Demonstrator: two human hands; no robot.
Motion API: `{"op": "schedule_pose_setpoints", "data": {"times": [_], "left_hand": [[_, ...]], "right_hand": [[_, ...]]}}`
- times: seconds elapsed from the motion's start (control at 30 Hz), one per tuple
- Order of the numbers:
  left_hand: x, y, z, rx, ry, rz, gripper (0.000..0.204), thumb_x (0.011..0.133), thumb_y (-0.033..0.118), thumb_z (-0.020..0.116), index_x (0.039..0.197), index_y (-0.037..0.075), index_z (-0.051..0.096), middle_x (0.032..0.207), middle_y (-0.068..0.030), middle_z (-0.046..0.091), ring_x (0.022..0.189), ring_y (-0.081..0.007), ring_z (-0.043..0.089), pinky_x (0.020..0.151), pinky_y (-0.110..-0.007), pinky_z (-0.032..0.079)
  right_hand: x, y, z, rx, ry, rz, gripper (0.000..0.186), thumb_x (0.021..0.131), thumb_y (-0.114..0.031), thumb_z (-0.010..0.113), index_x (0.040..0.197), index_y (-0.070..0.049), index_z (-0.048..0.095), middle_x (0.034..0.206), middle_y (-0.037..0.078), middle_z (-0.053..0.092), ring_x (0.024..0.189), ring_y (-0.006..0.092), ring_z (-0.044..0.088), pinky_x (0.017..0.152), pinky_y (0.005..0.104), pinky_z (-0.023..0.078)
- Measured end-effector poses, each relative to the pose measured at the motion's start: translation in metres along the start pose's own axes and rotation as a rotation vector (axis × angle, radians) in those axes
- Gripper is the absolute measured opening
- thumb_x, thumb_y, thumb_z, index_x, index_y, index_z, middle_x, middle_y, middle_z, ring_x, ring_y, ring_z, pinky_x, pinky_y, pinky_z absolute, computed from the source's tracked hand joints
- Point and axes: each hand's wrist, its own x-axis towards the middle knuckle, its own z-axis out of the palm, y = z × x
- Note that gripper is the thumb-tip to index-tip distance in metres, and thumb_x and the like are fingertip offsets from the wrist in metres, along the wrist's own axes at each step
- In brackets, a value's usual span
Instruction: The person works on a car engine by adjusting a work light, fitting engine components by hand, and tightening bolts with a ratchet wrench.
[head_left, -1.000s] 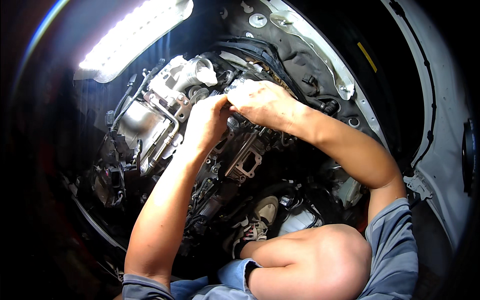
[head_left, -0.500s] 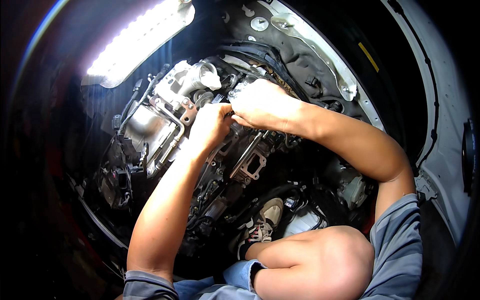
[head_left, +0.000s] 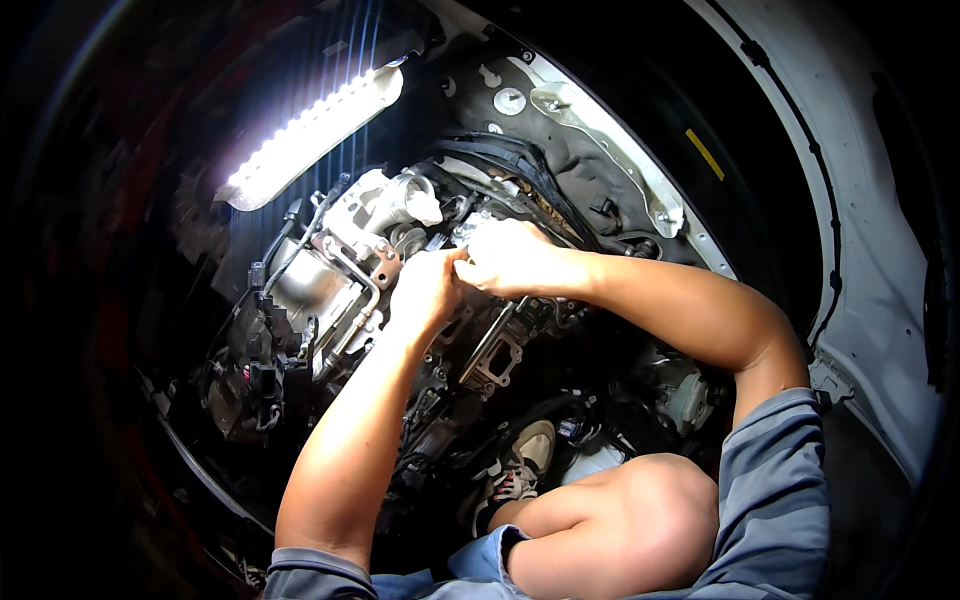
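Note:
My left hand (head_left: 428,288) and my right hand (head_left: 512,258) meet over the top of a car engine (head_left: 440,345), thumbs close together. Both are closed, with curled fingers mostly turned away from view. Whatever lies between them is hidden. A shiny, crumpled clear-looking piece (head_left: 470,228) shows just beyond the right hand's knuckles; I cannot tell whether it is held. To the left of my hands, a thin metal pipe (head_left: 362,312) runs down past a silvery rounded cover (head_left: 305,278). A wide metal duct (head_left: 405,205) opens just beyond them, white material at its mouth.
A bright work lamp (head_left: 315,135) glares at the upper left. Below my hands is a metal flange (head_left: 493,362) with a squarish opening. My shoe (head_left: 520,465) stands among dark hoses and wiring in the bay. Pale body panels (head_left: 620,150) border the right.
The whole view has shifted, so the lamp and engine sit lower in the picture. My hands remain together at the same spot on the engine.

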Motion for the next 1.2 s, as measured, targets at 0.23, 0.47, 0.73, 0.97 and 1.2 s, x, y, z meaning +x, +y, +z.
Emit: {"op": "schedule_pose_setpoints", "data": {"times": [0.23, 0.47, 0.73, 0.97, 1.2], "left_hand": [[-0.003, -0.002, -0.005, -0.036, -0.017, 0.077, 0.018, 0.082, 0.01, 0.067, 0.097, 0.007, 0.074, 0.088, -0.0211, 0.069, 0.084, -0.038, 0.069, 0.078, -0.046, 0.053], [-0.002, -0.003, -0.004, -0.07, -0.008, 0.05, 0.016, 0.082, 0.007, 0.064, 0.096, 0.005, 0.072, 0.085, -0.022, 0.069, 0.086, -0.0393, 0.069, 0.078, -0.045, 0.053], [0.012, -0.012, 0.001, 0.056, -0.072, 0.16, 0.018, 0.083, 0.006, 0.057, 0.092, 0.004, 0.072, 0.083, -0.0247, 0.068, 0.081, -0.0406, 0.069, 0.077, -0.047, 0.055], [0.013, -0.022, 0.004, -0.07, -0.107, 0.122, 0.02, 0.082, 0.013, 0.07, 0.101, 0.007, 0.074, 0.091, -0.0215, 0.072, 0.088, -0.0374, 0.071, 0.081, -0.043, 0.056], [0.022, -0.03, 0.004, 0.092, -0.097, 0.184, 0.025, 0.082, 0.017, 0.07, 0.104, 0.005, 0.073, 0.091, -0.0218, 0.072, 0.088, -0.0383, 0.071, 0.081, -0.043, 0.056]], "right_hand": [[0.013, 0.006, -0.003, -0.383, -0.085, -0.375, 0.038, 0.089, -0.037, 0.064, 0.082, -0.001, 0.073, 0.079, 0.018, 0.072, 0.079, 0.0326, 0.072, 0.073, 0.0445, 0.057], [0.004, -0.008, -0.008, 0.006, -0.227, 0.219, 0.051, 0.095, -0.046, 0.048, 0.1, -0.003, 0.075, 0.096, 0.016, 0.074, 0.092, 0.033, 0.072, 0.085, 0.0442, 0.055], [-0.006, -0.01, -0.01, -0.274, -0.021, -0.083, 0.035, 0.089, -0.033, 0.057, 0.074, -0.004, 0.072, 0.075, 0.015, 0.072, 0.072, 0.0344, 0.071, 0.067, 0.0449, 0.057], [-0.012, -0.044, 0.019, 0.083, 0.075, 0.493, 0.053, 0.098, -0.046, 0.046, 0.095, -0.001, 0.075, 0.1, 0.02, 0.074, 0.099, 0.035, 0.071, 0.086, 0.0465, 0.055], [-0.005, -0.054, 0.019, -0.126, 0.09, 0.446, 0.03, 0.089, -0.034, 0.059, 0.091, -0.009, 0.076, 0.084, 0.01, 0.075, 0.084, 0.0279, 0.073, 0.078, 0.0408, 0.058]]}}
